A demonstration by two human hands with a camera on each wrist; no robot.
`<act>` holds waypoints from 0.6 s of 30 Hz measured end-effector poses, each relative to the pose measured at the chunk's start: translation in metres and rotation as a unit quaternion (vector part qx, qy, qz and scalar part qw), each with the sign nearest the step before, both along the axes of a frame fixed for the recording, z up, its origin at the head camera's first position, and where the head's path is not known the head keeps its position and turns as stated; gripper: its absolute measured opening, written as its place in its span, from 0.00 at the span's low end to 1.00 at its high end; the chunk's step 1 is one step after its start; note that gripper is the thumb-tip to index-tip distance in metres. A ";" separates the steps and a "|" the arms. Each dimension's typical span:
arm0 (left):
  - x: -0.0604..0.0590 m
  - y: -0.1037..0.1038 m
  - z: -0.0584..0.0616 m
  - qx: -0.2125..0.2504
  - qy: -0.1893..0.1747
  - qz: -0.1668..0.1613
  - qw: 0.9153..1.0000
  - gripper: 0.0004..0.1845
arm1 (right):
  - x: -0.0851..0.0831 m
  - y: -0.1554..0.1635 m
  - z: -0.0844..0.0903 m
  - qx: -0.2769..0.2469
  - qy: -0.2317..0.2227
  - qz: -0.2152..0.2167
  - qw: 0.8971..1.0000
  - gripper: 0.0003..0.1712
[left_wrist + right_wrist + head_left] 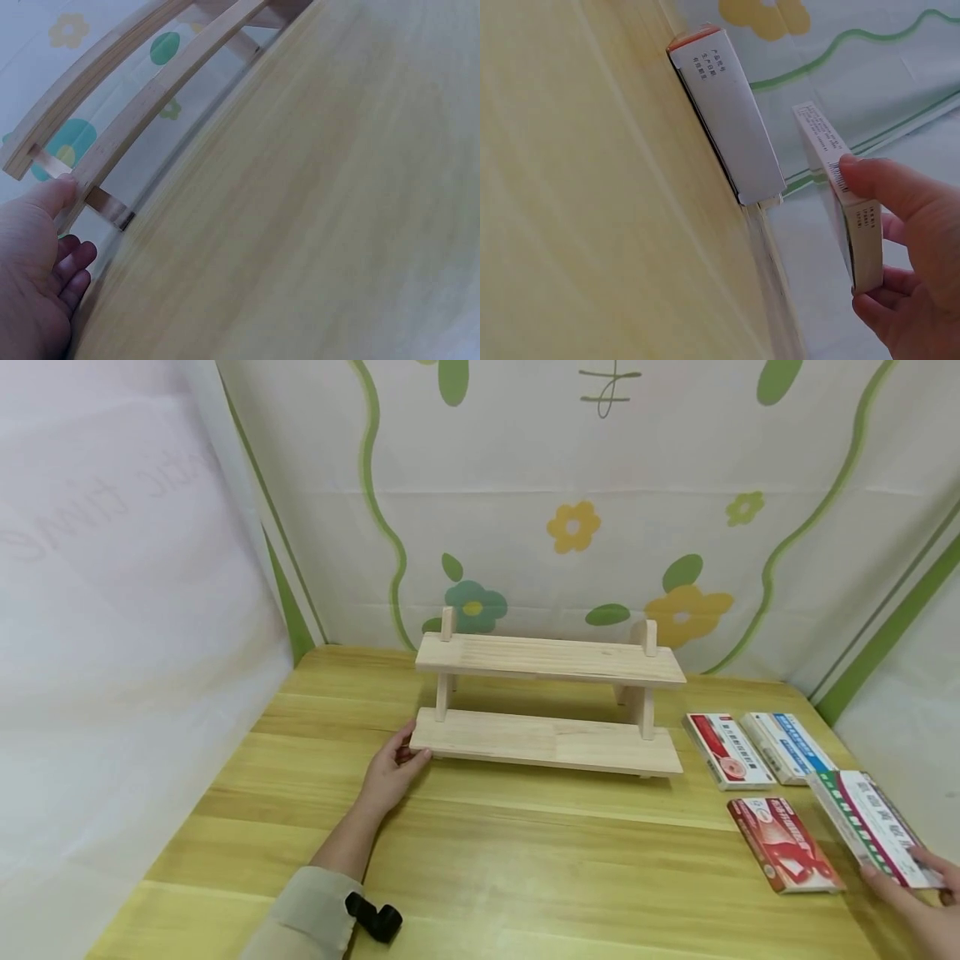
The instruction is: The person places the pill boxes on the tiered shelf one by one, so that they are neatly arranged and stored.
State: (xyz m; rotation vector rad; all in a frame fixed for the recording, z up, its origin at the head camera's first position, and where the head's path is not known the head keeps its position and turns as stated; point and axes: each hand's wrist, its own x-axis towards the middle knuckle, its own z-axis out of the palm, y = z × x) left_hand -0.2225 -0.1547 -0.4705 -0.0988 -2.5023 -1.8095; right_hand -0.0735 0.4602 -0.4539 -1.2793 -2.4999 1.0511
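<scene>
Spreading under everything is a yellow wooden table (480, 860), backed by a cloth wall (570, 485) printed with flowers and green curves; toward the table's far middle stands a two-tier wooden shelf (547, 706), the landmark for the rest, both of its boards bare; left of the shelf lies the left hand (390, 772), fingers straight and relaxed, gripping nothing, its thumb tip touching the left end of the lower board, which the left wrist view confirms (45, 247); right of the shelf, just beside its lower board, a red-and-white box (727, 750) lies flat, with a blue-and-white box (787, 746) just beyond it; nearer the viewer than those two and still right of the shelf, a red box (783, 843) lies flat on the table; furthest right of the shelf, at the table's edge, the right hand (918, 893) holds a green-and-maroon box (870, 827), thumb on its upper face and fingers curled under it, as the right wrist view shows (907, 255); that box is tilted and lifted off the table, apart from the red box.
</scene>
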 end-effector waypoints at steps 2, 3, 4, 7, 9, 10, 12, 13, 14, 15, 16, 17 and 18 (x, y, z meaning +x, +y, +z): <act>0.001 -0.001 0.000 -0.002 0.000 0.000 1.000 0.33 | -0.004 -0.007 0.009 0.007 0.003 0.014 1.000 0.49; 0.001 -0.001 0.000 -0.002 -0.001 0.001 1.000 0.33 | -0.007 -0.010 0.014 0.014 0.009 0.022 1.000 0.49; 0.001 -0.001 0.000 -0.003 0.000 0.000 1.000 0.33 | -0.008 -0.014 0.019 0.019 0.007 0.036 0.999 0.49; 0.002 -0.001 0.001 -0.001 0.003 -0.001 1.000 0.32 | -0.014 -0.023 0.034 0.054 0.011 0.083 0.995 0.50; 0.003 -0.001 0.001 -0.003 0.005 -0.002 1.000 0.32 | -0.019 -0.026 0.043 0.071 0.027 0.114 0.991 0.50; 0.003 -0.001 0.001 -0.005 0.008 -0.003 1.000 0.32 | -0.022 -0.028 0.047 0.075 0.040 0.127 0.988 0.49; 0.003 -0.001 0.001 -0.008 0.010 -0.005 1.000 0.32 | -0.026 -0.031 0.052 0.088 0.072 0.154 0.981 0.47; 0.003 -0.001 0.001 -0.010 0.010 -0.005 1.000 0.33 | -0.029 -0.032 0.054 0.092 0.085 0.166 0.978 0.46; 0.003 -0.001 0.001 -0.012 0.009 -0.005 1.000 0.33 | -0.032 -0.033 0.057 0.096 0.093 0.179 0.975 0.45; 0.004 -0.001 0.001 -0.013 0.008 -0.005 1.000 0.33 | -0.034 -0.035 0.059 0.104 0.098 0.191 0.971 0.45; 0.004 -0.001 0.001 -0.014 0.006 -0.004 1.000 0.33 | -0.037 -0.037 0.062 0.113 0.104 0.203 0.967 0.44; 0.004 -0.001 0.002 -0.015 0.004 -0.003 1.000 0.33 | -0.040 -0.039 0.065 0.118 0.106 0.217 0.963 0.44; 0.004 -0.001 0.002 -0.016 0.002 -0.001 1.000 0.33 | -0.044 -0.041 0.069 0.122 0.105 0.230 0.960 0.45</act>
